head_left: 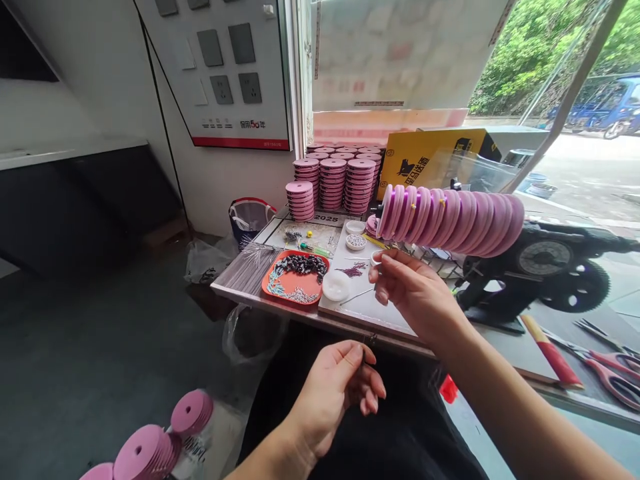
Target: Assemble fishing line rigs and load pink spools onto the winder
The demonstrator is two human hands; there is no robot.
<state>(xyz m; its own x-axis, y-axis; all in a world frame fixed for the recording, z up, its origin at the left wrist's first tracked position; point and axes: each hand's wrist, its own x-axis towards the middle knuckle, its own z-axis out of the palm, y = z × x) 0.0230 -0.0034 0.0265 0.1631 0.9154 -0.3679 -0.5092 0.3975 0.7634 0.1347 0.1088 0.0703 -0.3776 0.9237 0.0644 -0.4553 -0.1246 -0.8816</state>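
At six o'clock, in the left hand, a grip pinching what seems a small dark item; best held lightly. At four o'clock, in the right hand, fingertips pressed together, contents hard to tell. Move slowly, clear of the pink spools at three o'clock.
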